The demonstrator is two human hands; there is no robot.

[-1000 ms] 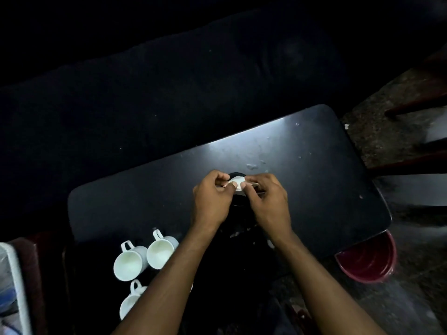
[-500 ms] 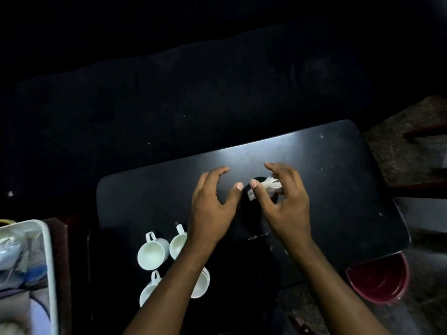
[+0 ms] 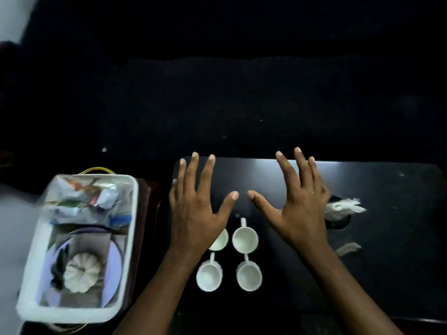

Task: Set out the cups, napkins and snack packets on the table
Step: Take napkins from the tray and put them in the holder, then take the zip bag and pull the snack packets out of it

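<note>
Several white cups (image 3: 245,239) stand in a square group on the black table (image 3: 387,189), handles pointing away from me. My left hand (image 3: 196,209) hovers open with spread fingers over the group's left side, partly hiding one cup (image 3: 219,241). Palm down, my right hand (image 3: 294,204) is open too and holds nothing. A crumpled white napkin (image 3: 343,207) sits in a dark holder (image 3: 338,223) just right of that hand. A white tray (image 3: 125,238) at the left holds snack packets (image 3: 96,197), plates and a white pumpkin-shaped object (image 3: 81,272).
A small white scrap (image 3: 348,247) lies on the table right of my right forearm. The tray rests on a dark stool or side stand left of the table. A dark sofa fills the space beyond the table.
Both hands have let go of the napkin in the holder and spread open. The view has swung left, bringing the tray fully into sight.
</note>
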